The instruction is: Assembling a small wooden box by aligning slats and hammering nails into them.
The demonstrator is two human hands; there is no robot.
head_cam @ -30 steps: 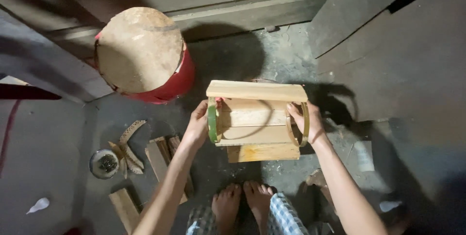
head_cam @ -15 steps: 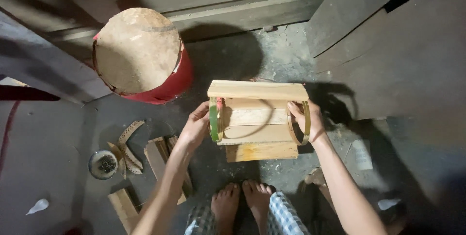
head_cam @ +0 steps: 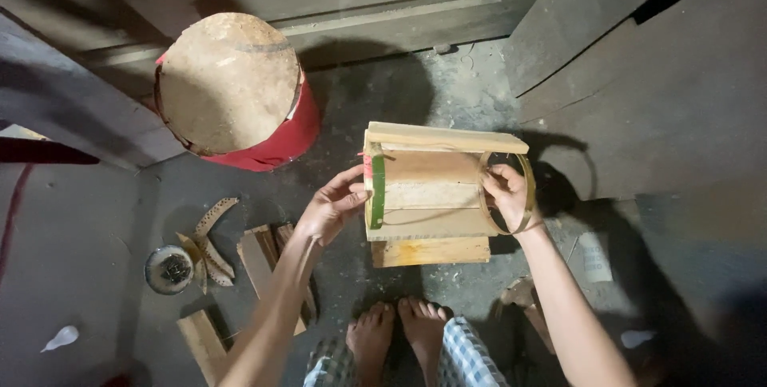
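Observation:
I hold a small wooden frame (head_cam: 431,194) of pale planks over a dark floor, above my bare feet (head_cam: 399,335). My left hand (head_cam: 334,205) grips its left end, where a green band (head_cam: 377,192) wraps the wood. My right hand (head_cam: 503,191) grips the right end, fingers inside a thin bent hoop (head_cam: 523,195) of cane or wood strip. A yellowish plank (head_cam: 431,252) lies on the floor right under the frame.
A red drum with a round wooden lid (head_cam: 228,83) stands at the back left. Wood offcuts (head_cam: 260,255), curved perforated strips (head_cam: 209,239) and a small round tin (head_cam: 168,269) lie on the floor at left. Large dark boards (head_cam: 639,75) lean at right. A sandal (head_cam: 523,299) lies beside my right foot.
The frame has tilted slightly, its right end lower. My left hand slid down along the green band; my right hand moved inside the hoop.

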